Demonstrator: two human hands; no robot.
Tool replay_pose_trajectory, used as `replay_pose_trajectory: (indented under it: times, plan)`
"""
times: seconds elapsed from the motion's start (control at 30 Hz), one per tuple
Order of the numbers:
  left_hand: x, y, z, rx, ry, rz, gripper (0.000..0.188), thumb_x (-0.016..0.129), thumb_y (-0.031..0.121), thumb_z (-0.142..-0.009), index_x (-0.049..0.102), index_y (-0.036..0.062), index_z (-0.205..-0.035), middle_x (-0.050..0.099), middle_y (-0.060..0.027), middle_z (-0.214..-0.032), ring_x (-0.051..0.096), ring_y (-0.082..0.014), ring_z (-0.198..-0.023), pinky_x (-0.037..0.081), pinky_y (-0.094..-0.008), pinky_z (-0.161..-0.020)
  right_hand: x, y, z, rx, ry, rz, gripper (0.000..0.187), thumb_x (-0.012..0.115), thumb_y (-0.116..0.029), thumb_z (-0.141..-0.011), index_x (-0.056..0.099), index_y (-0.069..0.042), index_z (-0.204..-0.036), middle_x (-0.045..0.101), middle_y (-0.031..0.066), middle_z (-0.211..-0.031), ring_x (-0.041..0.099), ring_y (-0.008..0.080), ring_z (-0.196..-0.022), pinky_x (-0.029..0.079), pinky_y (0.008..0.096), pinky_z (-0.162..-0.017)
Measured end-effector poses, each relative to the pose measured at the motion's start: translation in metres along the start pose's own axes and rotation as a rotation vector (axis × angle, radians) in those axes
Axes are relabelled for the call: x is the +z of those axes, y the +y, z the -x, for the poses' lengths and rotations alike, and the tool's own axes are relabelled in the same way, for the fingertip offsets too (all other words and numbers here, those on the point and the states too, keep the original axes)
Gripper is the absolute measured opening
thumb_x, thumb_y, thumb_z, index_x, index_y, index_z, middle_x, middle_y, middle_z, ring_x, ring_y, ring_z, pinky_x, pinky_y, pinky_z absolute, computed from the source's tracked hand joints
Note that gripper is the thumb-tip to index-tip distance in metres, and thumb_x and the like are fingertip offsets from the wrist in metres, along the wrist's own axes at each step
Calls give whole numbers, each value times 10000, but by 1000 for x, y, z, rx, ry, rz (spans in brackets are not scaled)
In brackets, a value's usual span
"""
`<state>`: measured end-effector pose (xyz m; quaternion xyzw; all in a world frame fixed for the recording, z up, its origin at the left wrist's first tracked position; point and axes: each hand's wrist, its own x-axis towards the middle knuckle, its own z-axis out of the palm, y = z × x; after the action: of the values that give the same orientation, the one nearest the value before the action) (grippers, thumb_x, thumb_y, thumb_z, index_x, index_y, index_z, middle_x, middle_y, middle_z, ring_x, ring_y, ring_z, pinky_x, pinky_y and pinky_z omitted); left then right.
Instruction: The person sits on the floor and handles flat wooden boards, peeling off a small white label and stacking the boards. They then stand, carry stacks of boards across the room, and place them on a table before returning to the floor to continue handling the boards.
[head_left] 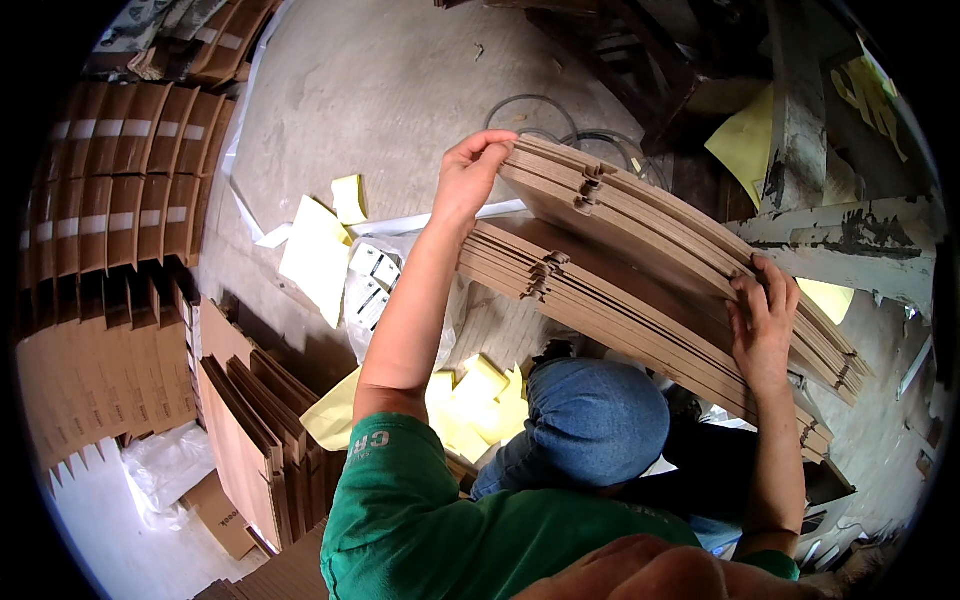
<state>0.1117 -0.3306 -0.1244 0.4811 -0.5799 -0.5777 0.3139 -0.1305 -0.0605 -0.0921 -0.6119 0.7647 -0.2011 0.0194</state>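
A bundle of flattened cardboard boxes (665,232) is tilted up in front of me, its layered, notched edges facing me. My left hand (474,178) pinches its far left corner between thumb and fingers. Toward the other end, my right hand (765,322) grips the same bundle's near edge, with fingers curled over it. Below and nearer to me lies a second stack of flattened boxes (630,335), with a dark gap between the two. My right wrist passes over this lower stack. What supports the lower stack is mostly hidden.
Packed brown cartons (120,200) stand in rows at the left, above leaning cardboard sheets (245,440). Yellow paper (318,258) and clear plastic (365,300) litter the concrete floor (370,110). A worn metal frame (850,240) stands at right; a black cable (530,98) lies beyond the bundle.
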Motion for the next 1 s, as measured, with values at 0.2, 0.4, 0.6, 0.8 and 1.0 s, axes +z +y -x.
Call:
replay_pose_trajectory:
  times: [0.2,0.4,0.6,0.8,1.0]
  plan:
    - [0,-2,-1,-8,10,7,145,553,137,-790,653,72,-873,570,39,-765,455,-46,-683,360,-185,-604,0,1,0,1,-2,5,340,614,66,-647,521,-73,-943,433,126,-1167,403,340,-1054,363,431,-890]
    - [1,2,-2,-40,-12,21,109,581,142,-790,634,51,-815,551,27,-717,453,-53,-692,365,-191,-638,-1,1,0,8,-8,-7,347,609,75,-638,521,-75,-938,432,127,-1170,402,345,-1055,363,432,-885]
    - [5,-5,-8,-2,-13,-3,207,651,240,-790,640,43,-851,537,29,-686,458,-53,-679,376,-199,-624,-2,-1,0,-5,-4,-22,358,616,78,-622,522,-72,-934,433,130,-1171,406,346,-1052,370,428,-875]
    - [8,1,-7,-26,-18,-45,284,676,270,-769,655,39,-934,589,25,-751,500,-65,-715,387,-196,-649,-2,0,1,-7,7,-9,363,624,72,-617,522,-69,-935,436,131,-1168,413,346,-1046,375,424,-870]
    - [8,8,-2,-51,-10,-67,227,658,221,-762,668,48,-908,596,25,-745,474,-53,-669,369,-194,-604,-3,0,1,-8,15,-4,344,625,66,-625,531,-67,-928,445,126,-1161,423,340,-1031,378,423,-864]
